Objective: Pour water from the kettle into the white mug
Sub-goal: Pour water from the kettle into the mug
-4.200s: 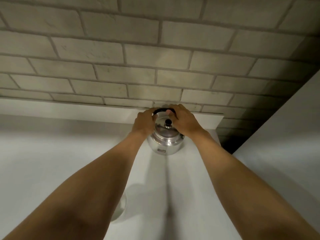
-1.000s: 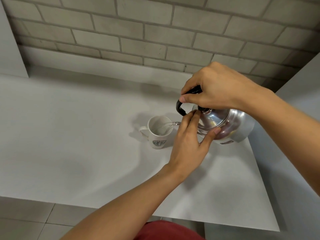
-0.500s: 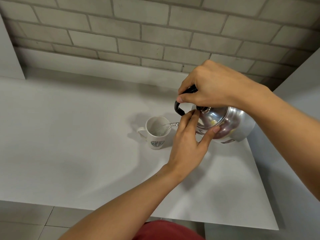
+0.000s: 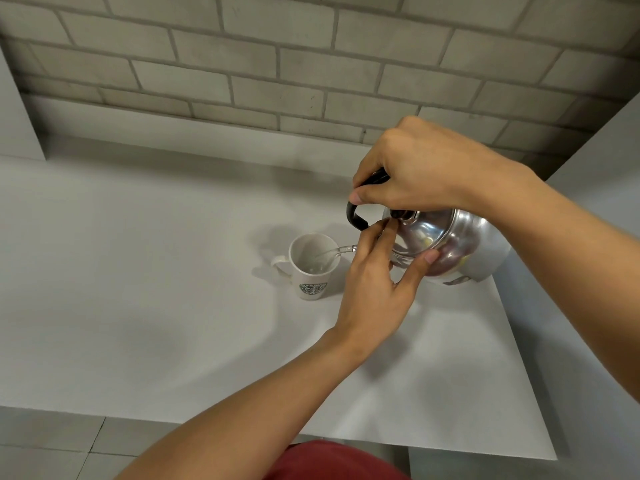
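Observation:
A shiny metal kettle (image 4: 460,247) hangs tilted to the left above the white table (image 4: 138,306). My right hand (image 4: 422,171) grips its black handle from above. My left hand (image 4: 377,282) presses its fingertips and thumb against the kettle's lid. A thin stream of water (image 4: 337,251) arcs from the spout into the white mug (image 4: 311,268), which stands upright on the table with a green round logo facing me and its handle to the left. The spout itself is hidden behind my left hand.
A grey brick wall (image 4: 311,64) rises behind the table, with a low ledge along its foot. A white panel (image 4: 606,271) stands at the right. The table's front edge (image 4: 207,424) is near me, with tiled floor below.
Since several seconds ago the kettle went from the far ledge to above the mug. Over the last second the pour goes on; hands, kettle and mug hold nearly the same pose.

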Demonstrator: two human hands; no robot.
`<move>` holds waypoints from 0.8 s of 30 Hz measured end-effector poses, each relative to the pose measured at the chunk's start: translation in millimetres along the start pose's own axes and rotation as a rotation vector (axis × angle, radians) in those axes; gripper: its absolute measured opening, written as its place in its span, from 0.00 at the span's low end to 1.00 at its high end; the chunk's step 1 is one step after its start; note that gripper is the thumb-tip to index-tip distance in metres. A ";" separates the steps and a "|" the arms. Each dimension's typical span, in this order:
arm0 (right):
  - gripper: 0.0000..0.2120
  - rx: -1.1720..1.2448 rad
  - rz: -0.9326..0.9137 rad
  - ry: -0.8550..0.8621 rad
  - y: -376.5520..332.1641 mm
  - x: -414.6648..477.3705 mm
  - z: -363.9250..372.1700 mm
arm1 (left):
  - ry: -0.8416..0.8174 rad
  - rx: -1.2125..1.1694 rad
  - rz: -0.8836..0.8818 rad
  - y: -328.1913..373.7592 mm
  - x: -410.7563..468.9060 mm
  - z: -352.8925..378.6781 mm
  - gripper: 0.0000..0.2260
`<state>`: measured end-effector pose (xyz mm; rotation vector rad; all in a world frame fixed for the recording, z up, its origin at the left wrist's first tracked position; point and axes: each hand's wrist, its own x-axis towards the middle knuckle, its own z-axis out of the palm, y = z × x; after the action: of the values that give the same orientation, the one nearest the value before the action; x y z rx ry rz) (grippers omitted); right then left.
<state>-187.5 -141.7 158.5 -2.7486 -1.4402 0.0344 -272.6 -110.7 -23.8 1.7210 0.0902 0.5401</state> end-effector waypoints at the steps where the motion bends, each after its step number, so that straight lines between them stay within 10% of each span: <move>1: 0.10 0.001 0.000 -0.003 -0.3 0.5 0.0 | 0.000 -0.003 -0.001 0.0 0.0 -0.1 0.29; 24: 0.10 -0.031 -0.010 -0.029 -1.2 9.1 -2.2 | 0.018 -0.073 -0.019 8.0 0.6 -0.7 0.26</move>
<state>-183.3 -133.7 160.8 -2.7768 -1.4742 0.0522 -274.2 -111.7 -16.0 1.6425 0.0985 0.5390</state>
